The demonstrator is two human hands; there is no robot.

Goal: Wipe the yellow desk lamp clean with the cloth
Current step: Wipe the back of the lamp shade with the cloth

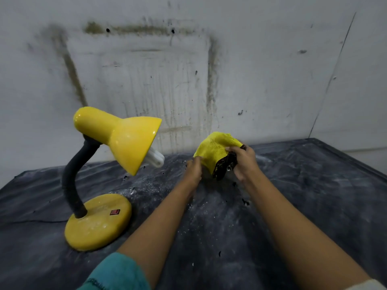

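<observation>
yellow cloth point(215, 150) is held above the dusty table point(314, 195), pinched by left hand point(194, 169) and gripped by right hand point(244, 162); yellow desk lamp point(109, 174) is stood apart, left.

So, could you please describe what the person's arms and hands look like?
The left hand and right hand are bare, no gloves; forearms uncovered. A fuzzy teal sleeve ends near the left elbow; a pale cuff shows on the right arm.
</observation>
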